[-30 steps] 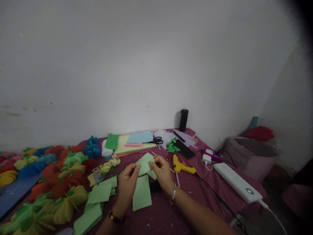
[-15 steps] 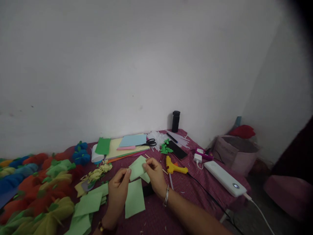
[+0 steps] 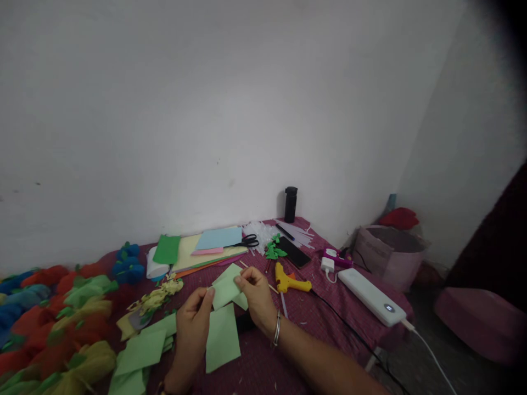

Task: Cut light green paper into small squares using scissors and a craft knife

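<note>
A light green paper piece [image 3: 224, 291] is stretched between my two hands above the table. My left hand [image 3: 193, 321] pinches its left edge between thumb and fingers. On the opposite side, my right hand [image 3: 257, 293] grips the right edge with thumb on top. Under the hands lies a larger light green paper sheet [image 3: 223, 337], and more green paper shows behind the held piece. A stack of light green papers [image 3: 142, 351] rests left of my left hand. Just right of my right hand is a yellow glue gun [image 3: 290, 281].
Colourful fabric flowers [image 3: 61, 318] crowd the left side. Toward the wall lie coloured sheets [image 3: 218, 237], black scissors [image 3: 248, 241], green paper leaves [image 3: 275, 248], a black phone [image 3: 294, 252] and a black bottle [image 3: 290, 204]. A white power bank [image 3: 370, 296] with cables sits at the right edge.
The view has shifted slightly, so the table's things appear a little further left. Both hands still hold the green paper, which now looks flatter and turned more toward level.
</note>
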`<state>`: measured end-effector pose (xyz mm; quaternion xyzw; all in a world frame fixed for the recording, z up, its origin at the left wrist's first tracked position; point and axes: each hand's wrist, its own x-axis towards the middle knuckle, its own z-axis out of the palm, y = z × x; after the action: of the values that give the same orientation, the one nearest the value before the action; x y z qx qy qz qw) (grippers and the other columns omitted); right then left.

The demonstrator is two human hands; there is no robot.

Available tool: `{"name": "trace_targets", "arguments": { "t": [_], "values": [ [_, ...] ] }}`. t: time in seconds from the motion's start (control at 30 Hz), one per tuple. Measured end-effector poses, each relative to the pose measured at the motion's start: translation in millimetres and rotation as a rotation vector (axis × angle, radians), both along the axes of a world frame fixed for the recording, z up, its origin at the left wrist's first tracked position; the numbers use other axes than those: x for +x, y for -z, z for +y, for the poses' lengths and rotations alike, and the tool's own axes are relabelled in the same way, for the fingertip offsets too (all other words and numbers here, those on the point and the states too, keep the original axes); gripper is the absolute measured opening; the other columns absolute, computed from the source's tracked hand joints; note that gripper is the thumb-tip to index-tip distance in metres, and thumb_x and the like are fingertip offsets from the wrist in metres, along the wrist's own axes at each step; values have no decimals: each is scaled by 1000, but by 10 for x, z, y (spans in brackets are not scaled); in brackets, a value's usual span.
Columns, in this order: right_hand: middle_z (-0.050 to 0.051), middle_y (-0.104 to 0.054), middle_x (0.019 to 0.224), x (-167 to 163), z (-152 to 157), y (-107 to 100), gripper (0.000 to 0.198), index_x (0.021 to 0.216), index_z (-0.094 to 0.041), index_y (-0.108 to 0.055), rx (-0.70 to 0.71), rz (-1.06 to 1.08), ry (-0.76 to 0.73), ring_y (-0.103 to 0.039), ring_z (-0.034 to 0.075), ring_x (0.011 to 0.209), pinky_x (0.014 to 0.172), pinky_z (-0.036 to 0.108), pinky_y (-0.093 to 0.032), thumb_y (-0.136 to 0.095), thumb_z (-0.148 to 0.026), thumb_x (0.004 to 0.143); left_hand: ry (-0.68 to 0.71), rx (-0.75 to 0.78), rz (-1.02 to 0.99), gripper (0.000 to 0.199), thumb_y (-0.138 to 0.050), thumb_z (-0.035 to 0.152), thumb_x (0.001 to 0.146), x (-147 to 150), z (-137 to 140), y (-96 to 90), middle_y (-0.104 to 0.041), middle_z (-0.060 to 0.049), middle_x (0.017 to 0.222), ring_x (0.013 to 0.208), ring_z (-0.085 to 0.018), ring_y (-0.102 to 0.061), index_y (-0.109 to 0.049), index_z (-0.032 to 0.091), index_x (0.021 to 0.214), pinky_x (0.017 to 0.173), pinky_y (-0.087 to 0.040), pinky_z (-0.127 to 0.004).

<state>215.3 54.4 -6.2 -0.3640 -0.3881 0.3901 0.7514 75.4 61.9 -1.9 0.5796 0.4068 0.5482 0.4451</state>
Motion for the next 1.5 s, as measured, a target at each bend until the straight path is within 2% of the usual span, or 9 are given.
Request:
{"name": "trace_targets", "arguments": {
  "t": [0.3, 0.47, 0.53, 0.67, 0.9, 1.0, 1.13, 1.33, 1.5],
  "values": [
    [-6, -42, 59, 1, -4, -27, 31, 59, -19, -42, 14, 7, 27, -35, 8, 55, 53, 21, -30, -70, -29, 65, 8, 48, 49, 30, -59, 45, 77, 6, -51, -40, -48, 4, 59, 54, -11, -42, -56, 18, 66, 51, -35, -20],
    [-7, -44, 61, -2, -12, -59, 30, 79, -20, -51, -38, 86, -62, -37, 8, 52, 50, 21, -31, -72, -31, 62, 34, 44, 42, 29, -58, 46, 78, 22, -32, -31, -48, 4, 58, 52, -11, -43, -55, 18, 70, 49, -35, -21],
    [-6, -46, 61, 11, -15, -66, 27, 79, -19, -53, -76, 50, -103, -39, 8, 53, 51, 21, -31, -71, -32, 63, 27, 64, 55, 28, -56, 45, 79, 15, -10, -25, -48, 4, 59, 52, -12, -43, -55, 19, 70, 49, -35, -20],
    [-5, -45, 61, 96, 7, -49, 21, 69, -18, -50, -121, -91, -126, -39, 9, 54, 53, 21, -31, -65, -32, 68, 50, 120, 123, 25, -55, 42, 80, -25, 70, -47, -49, 4, 59, 53, -12, -44, -54, 19, 69, 50, -35, -21],
    [-5, -46, 59, 254, 7, -66, 12, 64, -18, -52, -69, -640, -152, -40, 10, 57, 53, 22, -30, -58, -23, 73, 315, 15, 297, 21, -62, 32, 70, -35, 184, -24, -47, 4, 53, 51, -11, -41, -54, 17, 58, 48, -31, -21],
    [-4, -49, 60, 230, -37, -80, 10, 63, -18, -54, -48, -742, -193, -43, 11, 60, 56, 22, -31, -59, -19, 73, 382, 26, 282, 26, -63, 35, 70, 8, 166, 23, -41, 5, 52, 50, -10, -36, -51, 17, 55, 47, -28, -20],
    [-5, -47, 58, 163, -51, -64, 15, 66, -18, -55, -134, -514, -319, -40, 9, 52, 51, 21, -31, -64, -28, 71, 383, 46, 254, 31, -61, 39, 73, 40, 111, 12, -42, 5, 53, 52, -10, -37, -52, 17, 54, 49, -29, -21],
    [-4, -54, 60, 30, -39, 25, 31, 71, -17, -54, -264, -38, -423, -47, 9, 51, 51, 21, -38, -74, -40, 62, 214, -78, 73, 32, -67, 44, 67, 46, 74, 15, -50, 3, 53, 52, -11, -44, -57, 16, 58, 48, -33, -21],
    [-3, -58, 60, -105, -95, 82, 31, 68, -15, -58, -275, -128, -526, -50, 9, 53, 54, 21, -38, -75, -39, 61, 181, -266, -227, 31, -70, 43, 65, 36, 120, 113, -52, 5, 52, 42, -9, -45, -56, 15, 69, 42, -35, -21]
  ]
}}
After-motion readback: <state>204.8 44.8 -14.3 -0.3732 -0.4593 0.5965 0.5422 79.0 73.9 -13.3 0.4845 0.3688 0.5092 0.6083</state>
